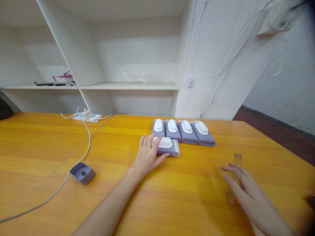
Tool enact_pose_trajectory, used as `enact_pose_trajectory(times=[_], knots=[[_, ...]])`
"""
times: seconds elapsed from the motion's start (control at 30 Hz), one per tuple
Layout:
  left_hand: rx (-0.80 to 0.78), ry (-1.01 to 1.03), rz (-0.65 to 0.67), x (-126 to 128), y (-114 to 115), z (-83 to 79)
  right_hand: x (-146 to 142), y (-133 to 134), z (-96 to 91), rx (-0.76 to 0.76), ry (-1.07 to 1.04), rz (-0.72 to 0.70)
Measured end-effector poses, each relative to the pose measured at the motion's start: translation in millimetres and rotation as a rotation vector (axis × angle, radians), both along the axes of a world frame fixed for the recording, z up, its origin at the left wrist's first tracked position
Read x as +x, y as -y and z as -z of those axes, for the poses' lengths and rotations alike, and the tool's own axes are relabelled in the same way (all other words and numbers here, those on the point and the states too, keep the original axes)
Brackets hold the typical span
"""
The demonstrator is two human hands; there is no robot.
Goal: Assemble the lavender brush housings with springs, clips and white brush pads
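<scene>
My left hand (147, 157) grips the left part of a grey-purple box (173, 149) with a white ribbed piece (165, 142) on its top. The thumb lies along the near side, and the fingers reach over the far side. Just behind this box stands a row of several similar grey-purple boxes (189, 139), each bearing a white oval ribbed piece (187, 127). To the right, my right hand (242, 183) is over the table with its fingers stretched out, slightly blurred. Beneath it shows a blurred brownish, partly see-through thing (232, 198) that I cannot make out.
A small dark patterned strip (238, 158) lies beyond my right hand. On the left of the wooden table (118, 196) sits an open grey-purple cup-like holder (83, 173), beside a white cable (89, 141). A power strip (90, 117) lies by the white shelves (130, 86).
</scene>
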State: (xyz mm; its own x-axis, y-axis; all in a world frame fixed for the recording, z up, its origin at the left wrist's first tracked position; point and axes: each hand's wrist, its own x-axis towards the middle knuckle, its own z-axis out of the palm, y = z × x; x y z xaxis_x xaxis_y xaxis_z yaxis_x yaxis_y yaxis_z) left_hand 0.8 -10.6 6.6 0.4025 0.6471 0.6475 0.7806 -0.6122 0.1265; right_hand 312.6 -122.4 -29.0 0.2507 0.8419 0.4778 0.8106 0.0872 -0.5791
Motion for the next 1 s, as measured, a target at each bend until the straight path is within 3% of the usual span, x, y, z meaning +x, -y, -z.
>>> enact_pose_trajectory(times=[0.07, 0.17, 0.3, 0.43, 0.57, 0.7, 0.8, 0.9, 1.0], knots=[[-0.04, -0.067, 0.093, 6, 11, -7.2, -19, 0, -14.2, -0.034, -0.176, -0.084], [-0.176, -0.26, 0.323, 20, 33, -11.7, -38, -3, -29.8, -0.013, -0.321, -0.093], [-0.254, -0.31, 0.429, 38, 51, -5.2, -46, -11, -25.8, -0.098, -0.537, -0.091], [-0.283, -0.323, 0.436, 43, 51, 0.7, -58, -22, -21.3, -0.279, -0.884, -0.266], [-0.25, -0.325, 0.374, 42, 46, 2.8, -77, -46, -32.4, -0.355, -0.959, -0.303], [-0.209, -0.321, 0.294, 39, 40, 5.0, -88, -67, -33.0, -0.168, -0.988, -0.31], [-0.23, -0.339, 0.3, 35, 36, 8.0, -90, -67, -23.8, -0.09, -0.987, -0.293], [-0.347, -0.181, 0.28, 34, 33, 12.6, -91, -59, -17.5, -0.142, -1.008, -0.3], [-0.626, 0.234, 0.291, 39, 32, 18.2, -95, -53, -16.8, -0.197, -1.046, -0.347]])
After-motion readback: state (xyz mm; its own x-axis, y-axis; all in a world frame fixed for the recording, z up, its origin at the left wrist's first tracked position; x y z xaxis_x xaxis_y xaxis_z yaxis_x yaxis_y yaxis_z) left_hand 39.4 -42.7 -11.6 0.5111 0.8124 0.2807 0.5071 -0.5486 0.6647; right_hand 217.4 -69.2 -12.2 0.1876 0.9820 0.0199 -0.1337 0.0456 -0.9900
